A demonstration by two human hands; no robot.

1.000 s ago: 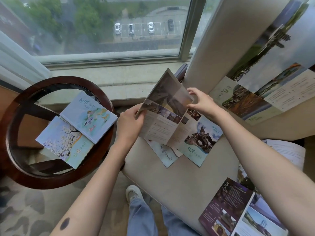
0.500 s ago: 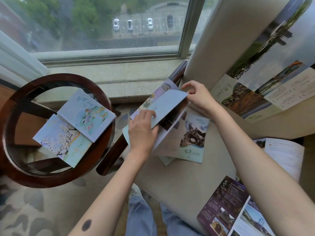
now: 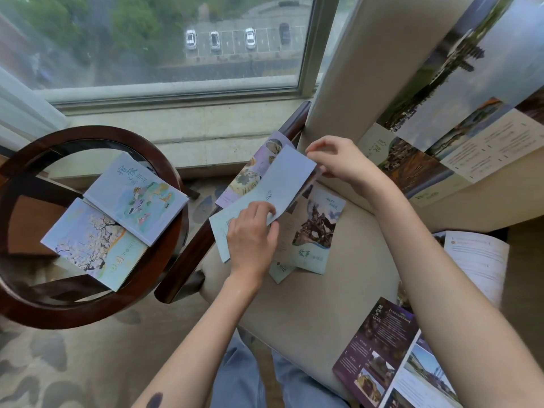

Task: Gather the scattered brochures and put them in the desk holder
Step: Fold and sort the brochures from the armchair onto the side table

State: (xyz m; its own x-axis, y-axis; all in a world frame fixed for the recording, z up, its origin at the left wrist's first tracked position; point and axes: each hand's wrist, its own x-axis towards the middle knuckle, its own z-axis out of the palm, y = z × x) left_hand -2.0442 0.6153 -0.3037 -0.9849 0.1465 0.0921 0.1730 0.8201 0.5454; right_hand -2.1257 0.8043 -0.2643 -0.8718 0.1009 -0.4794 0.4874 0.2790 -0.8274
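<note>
The left hand [image 3: 252, 241] rests on the pale blue folded paper brochure [image 3: 287, 179]. Its fingers [image 3: 263, 209] are curled and pinch the near edge of the top flap. The right hand [image 3: 344, 169] pinches the flap's far corner between thumb and forefinger, with the other fingers loosely bent above it.

The brochure is held low over the beige upholstered chair seat [image 3: 309, 313], on the side next to the dark wooden armrest [image 3: 188, 257]. One lilac panel with pale rounded shapes (too small to make out) juts past that armrest.

Partly under it, flat on the seat, lies a teal-edged brochure with a rock photograph [image 3: 319, 228]. A dark purple brochure [image 3: 374, 348] lies at the seat's near right corner, and a white printed sheet [image 3: 477, 260] lies just beyond the right forearm. A large unfolded photo brochure [image 3: 459, 119] lies spread open to the right of the chair's back.

Well apart on the left stands a round dark-wood table with a glass top [image 3: 88, 134]. It carries two illustrated booklets — a map-like one [image 3: 135, 198] overlapping a blossom-tree one [image 3: 88, 242].
</note>
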